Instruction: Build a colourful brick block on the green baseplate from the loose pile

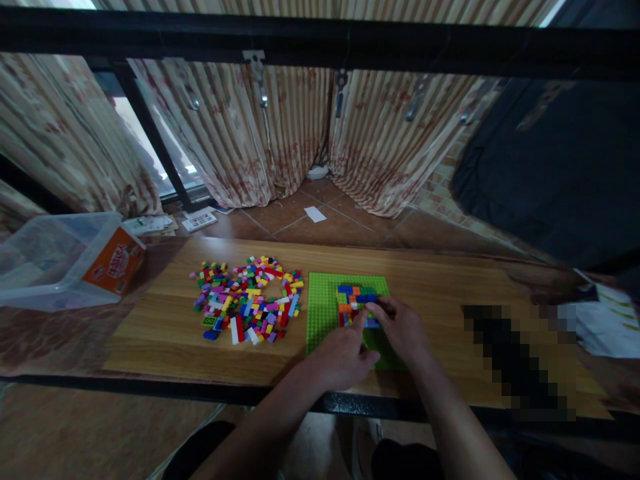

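Observation:
A low structure of toy building bricks (345,309) in blue, orange, red and other colours sits on a green baseplate (323,300). My left hand (344,350) reaches in from the near side, its index finger stretched out to touch the structure and its thumb held apart. Nothing shows in that hand. At the structure's right side, my right hand (404,328) has its thumb and index finger closed at a dark blue brick (367,299). Both hands hide part of the bricks and the baseplate's near right area.
Left of the baseplate, a loose pile of colourful bricks (260,303) lies on the wooden tabletop (160,347). A clear plastic bin (60,260) with an orange label stands at the far left. A dark pixelated patch (515,360) covers something on the right. Papers (607,323) lie beyond it.

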Available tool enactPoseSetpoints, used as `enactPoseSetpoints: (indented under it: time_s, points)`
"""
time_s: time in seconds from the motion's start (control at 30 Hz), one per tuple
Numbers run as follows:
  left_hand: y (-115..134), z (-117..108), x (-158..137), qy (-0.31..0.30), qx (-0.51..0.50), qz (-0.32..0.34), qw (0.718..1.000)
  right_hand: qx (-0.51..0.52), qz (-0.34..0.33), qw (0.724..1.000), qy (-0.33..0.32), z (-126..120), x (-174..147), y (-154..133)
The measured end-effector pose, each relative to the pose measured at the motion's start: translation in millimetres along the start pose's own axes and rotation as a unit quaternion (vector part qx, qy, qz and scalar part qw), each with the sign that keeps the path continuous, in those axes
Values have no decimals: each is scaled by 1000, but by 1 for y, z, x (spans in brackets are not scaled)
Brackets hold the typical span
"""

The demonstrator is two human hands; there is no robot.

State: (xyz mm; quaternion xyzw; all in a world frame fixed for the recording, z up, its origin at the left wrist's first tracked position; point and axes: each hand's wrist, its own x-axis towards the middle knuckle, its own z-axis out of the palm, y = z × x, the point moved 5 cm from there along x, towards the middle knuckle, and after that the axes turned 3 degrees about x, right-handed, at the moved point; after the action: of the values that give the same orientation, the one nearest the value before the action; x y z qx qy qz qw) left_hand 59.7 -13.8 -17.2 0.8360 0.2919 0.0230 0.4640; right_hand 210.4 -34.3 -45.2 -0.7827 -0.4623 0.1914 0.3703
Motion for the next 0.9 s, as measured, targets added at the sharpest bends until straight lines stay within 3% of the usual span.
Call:
enactPoseSetpoints:
  time_s: [0.33,0.73,0.9]
  points:
    - [2,11,0,25,72,-1,997,-64,-21,998,3,3,-4,4]
    - [4,10,-4,14,74,-14,997,-122,41,991,-33,-3,3,11]
    - [3,13,-4,23,85,0,996,-159,28,986,-26,2,4,16]
